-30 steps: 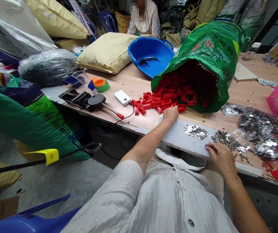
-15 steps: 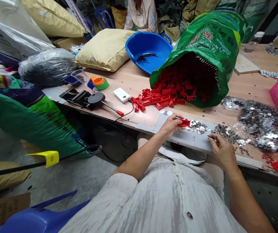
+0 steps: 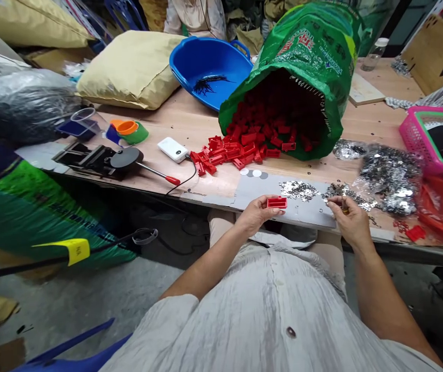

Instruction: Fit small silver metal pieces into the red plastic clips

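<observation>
My left hand [image 3: 255, 215] grips a red plastic housing [image 3: 277, 203], its hollow side turned up, just over the table's near edge. My right hand [image 3: 350, 218] is pinched closed beside a heap of small dark metal parts [image 3: 347, 194]; what sits between the fingertips is too small to name. A pile of shiny flat metal pieces [image 3: 298, 190] lies between the hands on a grey sheet [image 3: 244, 194]. Many more red housings [image 3: 240, 150] spill out of a green woven sack [image 3: 302, 51] lying on its side.
At the left stands a black hand press [image 3: 109, 160] with a red-tipped lever, near a white power bank [image 3: 173, 149]. A blue basin [image 3: 183, 57] is behind. To the right are a bag of metal parts [image 3: 390, 175] and a pink basket [image 3: 418, 137]. Another person [image 3: 196, 18] is across the table.
The view has shifted right. My left hand has turned the red housing so its hollow side shows and drawn it nearer. The right hand stays pinched, close by the dark metal parts.
</observation>
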Available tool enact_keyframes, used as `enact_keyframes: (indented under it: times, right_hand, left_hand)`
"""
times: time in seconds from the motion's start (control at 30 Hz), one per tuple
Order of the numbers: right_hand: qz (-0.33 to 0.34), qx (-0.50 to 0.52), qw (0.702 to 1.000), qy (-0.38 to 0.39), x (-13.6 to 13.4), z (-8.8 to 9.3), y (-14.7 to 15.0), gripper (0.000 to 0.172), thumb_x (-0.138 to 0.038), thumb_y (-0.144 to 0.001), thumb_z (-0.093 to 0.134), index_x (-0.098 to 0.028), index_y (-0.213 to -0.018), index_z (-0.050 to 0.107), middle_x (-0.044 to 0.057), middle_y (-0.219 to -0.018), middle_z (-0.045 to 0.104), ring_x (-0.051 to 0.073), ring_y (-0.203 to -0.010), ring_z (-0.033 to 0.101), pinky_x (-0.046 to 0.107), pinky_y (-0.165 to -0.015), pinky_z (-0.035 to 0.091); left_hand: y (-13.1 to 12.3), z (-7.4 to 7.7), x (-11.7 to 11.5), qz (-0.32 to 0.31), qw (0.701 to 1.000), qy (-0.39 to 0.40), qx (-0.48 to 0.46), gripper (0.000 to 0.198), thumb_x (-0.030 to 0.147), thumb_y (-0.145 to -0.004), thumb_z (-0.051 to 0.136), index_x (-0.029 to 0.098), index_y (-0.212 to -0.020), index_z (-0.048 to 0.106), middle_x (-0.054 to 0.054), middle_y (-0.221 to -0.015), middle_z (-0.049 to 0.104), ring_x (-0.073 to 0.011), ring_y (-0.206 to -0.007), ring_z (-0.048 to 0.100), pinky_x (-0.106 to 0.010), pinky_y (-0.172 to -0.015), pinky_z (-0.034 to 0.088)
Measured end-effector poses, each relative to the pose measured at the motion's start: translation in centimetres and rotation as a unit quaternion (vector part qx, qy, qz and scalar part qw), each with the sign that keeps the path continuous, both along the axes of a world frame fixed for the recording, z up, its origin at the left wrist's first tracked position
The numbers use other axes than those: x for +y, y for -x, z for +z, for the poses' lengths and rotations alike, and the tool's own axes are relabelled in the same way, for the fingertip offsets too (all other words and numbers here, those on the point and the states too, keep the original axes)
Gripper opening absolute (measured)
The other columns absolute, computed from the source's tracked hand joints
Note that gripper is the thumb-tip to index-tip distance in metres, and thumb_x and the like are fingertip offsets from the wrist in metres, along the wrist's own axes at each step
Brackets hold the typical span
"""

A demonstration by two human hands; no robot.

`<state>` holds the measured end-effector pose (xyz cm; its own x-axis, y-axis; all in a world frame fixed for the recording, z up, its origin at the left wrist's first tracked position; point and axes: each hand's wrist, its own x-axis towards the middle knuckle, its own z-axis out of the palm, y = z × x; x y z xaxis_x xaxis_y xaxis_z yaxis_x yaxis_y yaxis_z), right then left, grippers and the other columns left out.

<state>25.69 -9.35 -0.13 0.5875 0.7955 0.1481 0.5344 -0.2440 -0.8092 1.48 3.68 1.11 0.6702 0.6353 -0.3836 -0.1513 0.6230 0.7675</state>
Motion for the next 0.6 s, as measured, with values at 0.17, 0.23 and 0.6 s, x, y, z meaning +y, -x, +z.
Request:
enact_keyframes:
  times: [0.17, 0.23, 0.6]
  right_hand:
    - [0.046, 0.047, 0.998, -0.006, 0.1, 0.9, 1.3, 0.030, -0.047, -0.084, 0.061, -0.020, -0.095, 0.066, 0.004, -0.082, 0.066, 0.015, -0.065, 0.054, 0.027, -0.059, 0.043]
    - [0.062, 0.045, 0.997, -0.008, 0.0, 1.3, 2.2, 0.027, -0.045, -0.085, 0.062, -0.020, -0.094, 0.066, 0.003, -0.080, 0.064, 0.014, -0.065, 0.053, 0.027, -0.059, 0.042]
    - [0.232, -0.103, 0.966, -0.052, 1.0, 3.5, 6.3, 0.012, -0.027, -0.094, 0.055, -0.023, -0.098, 0.065, 0.004, -0.092, 0.071, 0.017, -0.077, 0.064, 0.030, -0.068, 0.048]
  left_hand:
    - [-0.2, -0.5, -1.2, -0.006, 0.980, -0.197, 0.040, 0.044, 0.029, -0.072, 0.078, 0.015, -0.110, 0.063, -0.007, -0.102, 0.071, -0.0153, -0.081, 0.068, -0.034, -0.080, 0.057]
    - [-0.1, -0.2, -1.7, -0.010, 0.935, -0.338, 0.104, 0.039, 0.031, -0.076, 0.074, 0.016, -0.112, 0.064, -0.007, -0.101, 0.072, -0.0167, -0.084, 0.068, -0.033, -0.079, 0.057]
    - [0.3, 0.8, -3.0, -0.004, 0.690, -0.681, 0.243, 0.027, 0.020, -0.083, 0.060, 0.015, -0.110, 0.061, -0.008, -0.099, 0.072, -0.0191, -0.090, 0.069, -0.031, -0.081, 0.055]
